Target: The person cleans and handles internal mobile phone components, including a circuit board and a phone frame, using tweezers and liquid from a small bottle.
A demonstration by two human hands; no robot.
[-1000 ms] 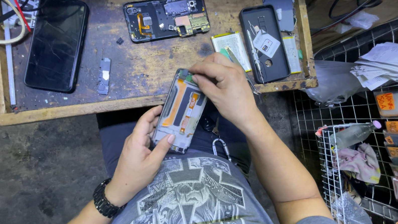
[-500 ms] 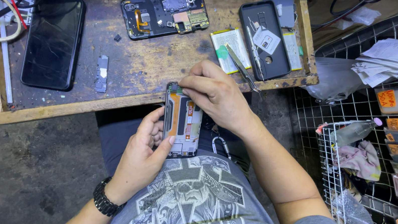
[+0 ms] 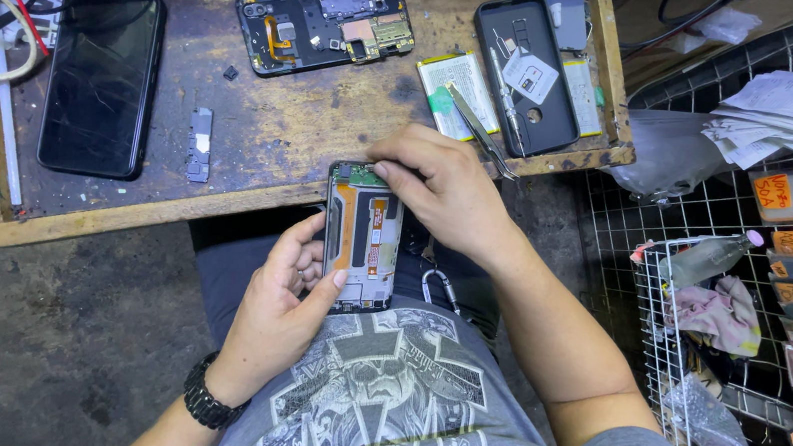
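An opened phone (image 3: 361,237) with its back off, showing orange flex cables and a green board, is held upright over my lap at the bench's front edge. My left hand (image 3: 277,311) grips its left side and lower end, thumb across the frame. My right hand (image 3: 441,190) rests on the phone's top end, fingertips pressing on the upper corner. A black watch sits on my left wrist.
On the wooden bench (image 3: 115,214) lie a black phone (image 3: 99,81) at left, a second opened phone (image 3: 325,21), a battery (image 3: 457,84), tweezers (image 3: 479,127), a black back cover (image 3: 526,73) and a small metal part (image 3: 200,143). Wire racks (image 3: 692,360) with packets stand at right.
The opened phone has turned from edge-on to face up in my left hand. My right hand's fingers have settled on its top end.
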